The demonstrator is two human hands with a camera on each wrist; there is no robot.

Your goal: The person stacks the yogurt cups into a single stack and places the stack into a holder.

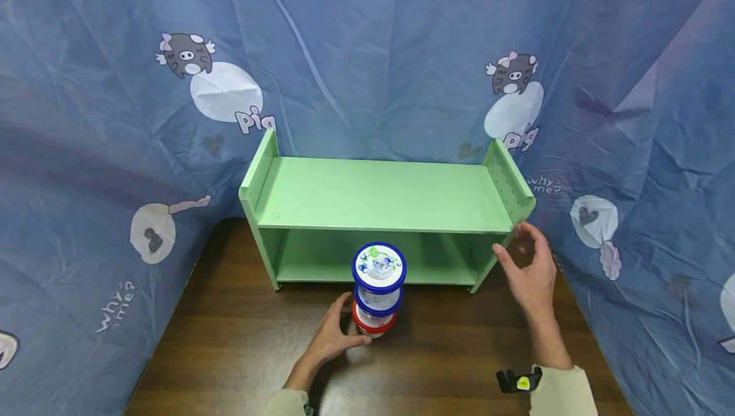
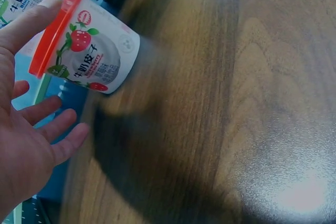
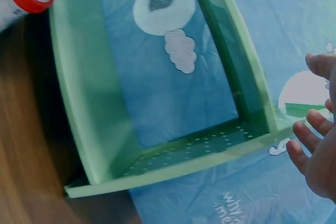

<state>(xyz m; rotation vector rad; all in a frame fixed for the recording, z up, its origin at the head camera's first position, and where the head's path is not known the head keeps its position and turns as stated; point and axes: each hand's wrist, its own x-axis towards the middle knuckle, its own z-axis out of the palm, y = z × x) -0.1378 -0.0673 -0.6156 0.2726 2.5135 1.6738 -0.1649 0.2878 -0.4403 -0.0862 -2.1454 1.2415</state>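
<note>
Three plastic tubs stand stacked in front of the green shelf (image 1: 379, 196). The top tub (image 1: 379, 268) has a blue-rimmed lid with blueberry pictures, and a second blue-lidded tub (image 1: 378, 300) is under it. At the bottom is a red-lidded tub (image 2: 97, 51) with strawberry pictures. My left hand (image 1: 330, 336) is at the left of the stack, its thumb overlapping the red lid in the left wrist view and its other fingers spread. Beside the shelf's right side panel, my right hand (image 1: 534, 275) holds nothing, its fingers loosely bent.
The shelf has two boards and raised side panels with rows of small holes. It stands at the back of a brown wooden table (image 1: 230, 352). Blue printed cloth (image 1: 367, 52) hangs behind and along both sides.
</note>
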